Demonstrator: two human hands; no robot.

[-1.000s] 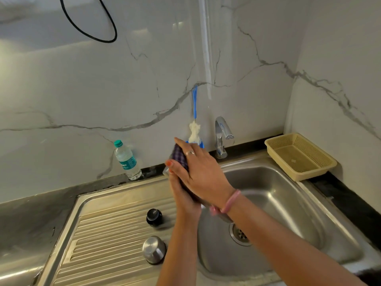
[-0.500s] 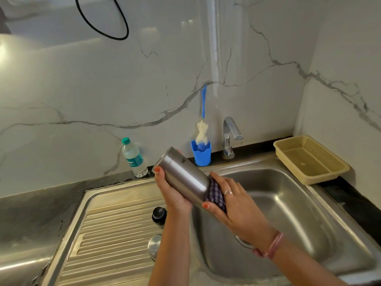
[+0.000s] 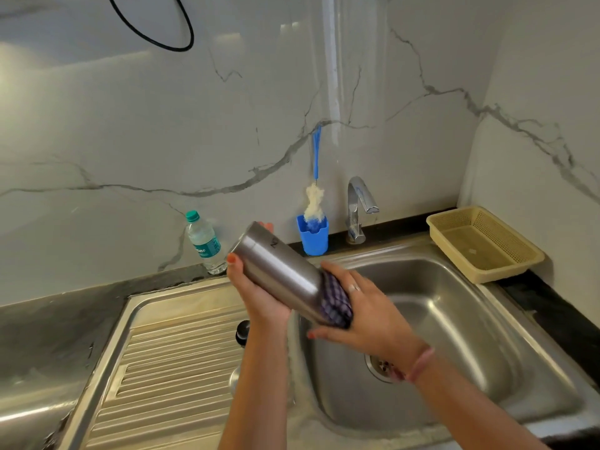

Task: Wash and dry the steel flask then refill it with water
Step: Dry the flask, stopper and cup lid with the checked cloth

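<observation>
The steel flask [image 3: 279,269] is tilted, one end pointing up-left, above the sink's left rim. My left hand [image 3: 259,297] grips it from below near the upper end. My right hand [image 3: 360,315] presses a purple checked cloth [image 3: 336,303] around the flask's lower end, which the cloth hides. A black stopper [image 3: 242,331] and a steel cap [image 3: 234,380] lie on the draining board, both partly hidden behind my left forearm.
The sink basin [image 3: 454,319] lies below my right hand, with the tap [image 3: 358,206] behind it. A blue holder with a bottle brush [image 3: 313,233], a plastic water bottle [image 3: 204,243] and a yellow basket [image 3: 483,243] stand along the back. The ribbed draining board [image 3: 156,368] is at left.
The flask went from upright, wrapped by both hands, to tilted. My right hand slid the cloth down to the lower end and holds there now; the view shifted slightly.
</observation>
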